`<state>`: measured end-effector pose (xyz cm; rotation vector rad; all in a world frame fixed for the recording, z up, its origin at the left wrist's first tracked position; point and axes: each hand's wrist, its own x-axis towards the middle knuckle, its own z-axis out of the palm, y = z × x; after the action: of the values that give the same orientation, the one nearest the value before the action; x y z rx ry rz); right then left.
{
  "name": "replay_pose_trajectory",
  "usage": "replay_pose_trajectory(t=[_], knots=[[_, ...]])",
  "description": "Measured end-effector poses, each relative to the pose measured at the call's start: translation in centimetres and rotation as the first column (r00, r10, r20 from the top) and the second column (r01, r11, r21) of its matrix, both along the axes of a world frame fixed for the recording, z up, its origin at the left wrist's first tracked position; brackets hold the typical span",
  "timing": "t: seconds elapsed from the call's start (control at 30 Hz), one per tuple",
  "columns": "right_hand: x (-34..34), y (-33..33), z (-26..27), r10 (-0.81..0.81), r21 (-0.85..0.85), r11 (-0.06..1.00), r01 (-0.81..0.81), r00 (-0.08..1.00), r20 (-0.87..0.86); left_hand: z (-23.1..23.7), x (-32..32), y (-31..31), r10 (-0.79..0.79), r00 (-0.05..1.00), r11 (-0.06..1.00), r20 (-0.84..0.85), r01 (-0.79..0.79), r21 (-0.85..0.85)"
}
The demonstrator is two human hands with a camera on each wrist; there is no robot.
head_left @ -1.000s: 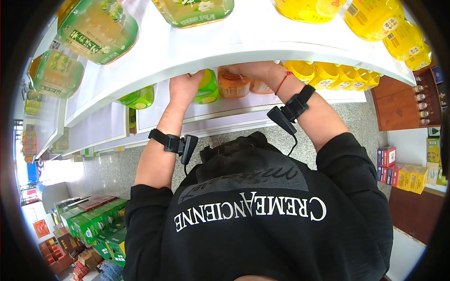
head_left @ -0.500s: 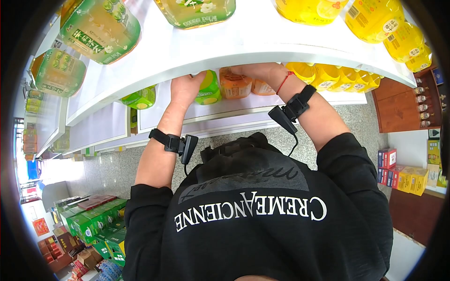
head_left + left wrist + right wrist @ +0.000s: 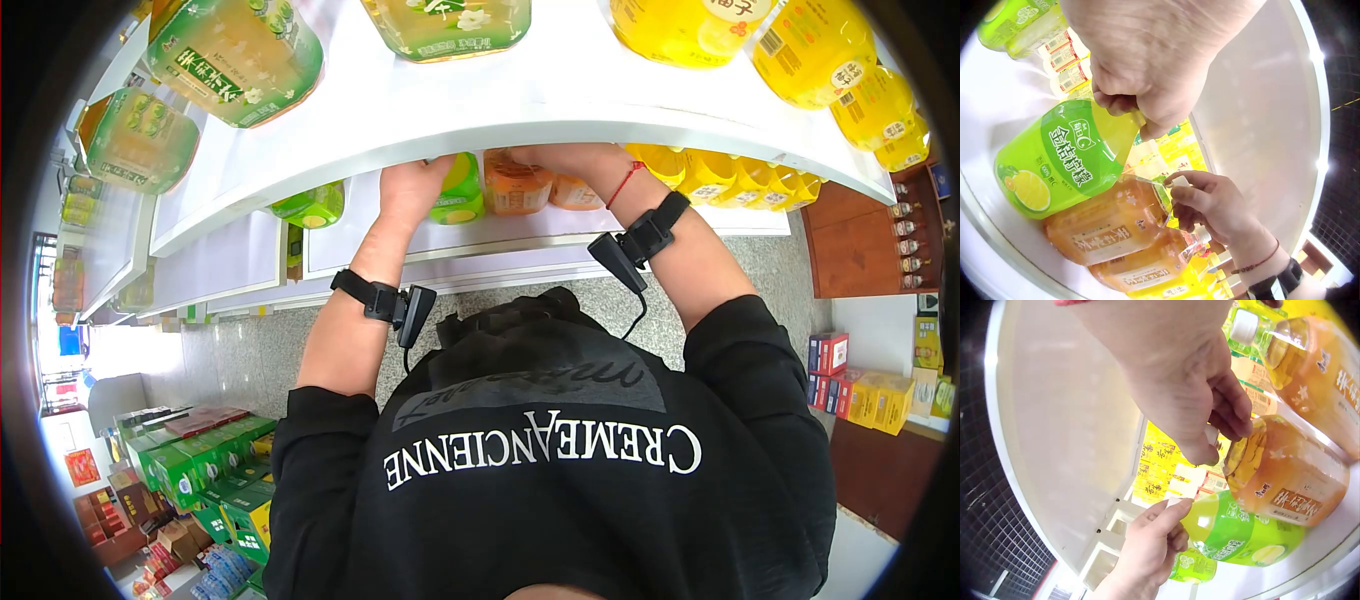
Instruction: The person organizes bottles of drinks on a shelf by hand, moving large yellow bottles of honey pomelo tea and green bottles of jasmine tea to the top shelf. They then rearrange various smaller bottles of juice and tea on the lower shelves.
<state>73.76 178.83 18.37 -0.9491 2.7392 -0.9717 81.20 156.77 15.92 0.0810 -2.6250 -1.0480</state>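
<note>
On the lower shelf stand a green lemon bottle (image 3: 1063,159) and, beside it, an orange-brown tea bottle (image 3: 1294,478). The left hand (image 3: 1154,69) grips the neck and cap of the green bottle from above, its fingers curled round. In the right wrist view the right hand (image 3: 1188,394) pinches the white cap of the tea bottle between thumb and fingers. A second tea bottle (image 3: 1147,265) stands on the far side of the first. From the head view, the upper shelf board hides the fingertips of both hands.
The upper shelf's edge (image 3: 520,135) runs over both hands and carries large green-labelled and yellow bottles (image 3: 690,30). Yellow bottles (image 3: 710,178) line the lower shelf at the right; another green bottle (image 3: 312,205) stands at the left. Stacked cartons (image 3: 205,455) lie at the lower left.
The head view has shifted slightly, so shelves and arms appear a little further right. Both hands keep their places at the bottles.
</note>
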Motion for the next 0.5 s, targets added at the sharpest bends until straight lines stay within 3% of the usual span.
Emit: replay_pose_trajectory(t=[0.2,0.27,0.3,0.37,0.5], knots=[[0.7,0.1,1.4,0.029,0.018,0.999,-0.026,0.982,-0.189,-0.5,0.0,-0.2,0.019,1.0,1.0,-0.017,-0.019,0.006],[0.3,-0.2,1.3,0.049,0.105,0.994,-0.023,0.964,-0.26,-0.6,0.1,-0.1,0.009,1.0,1.0,-0.023,-0.009,0.002],[0.3,-0.2,1.3,0.054,0.104,0.994,-0.027,0.964,-0.261,-1.1,-0.1,-0.2,0.013,1.0,1.0,-0.025,-0.013,0.001],[0.5,0.0,1.1,0.012,0.079,0.997,-0.001,0.991,-0.134,-2.3,-0.4,-0.5,-0.043,0.981,0.999,-0.19,0.048,0.021],[1.1,0.0,1.4,-0.001,-0.009,1.0,0.001,0.999,-0.046,-2.2,-0.2,-0.4,-0.009,0.985,0.999,-0.173,0.001,-0.047]])
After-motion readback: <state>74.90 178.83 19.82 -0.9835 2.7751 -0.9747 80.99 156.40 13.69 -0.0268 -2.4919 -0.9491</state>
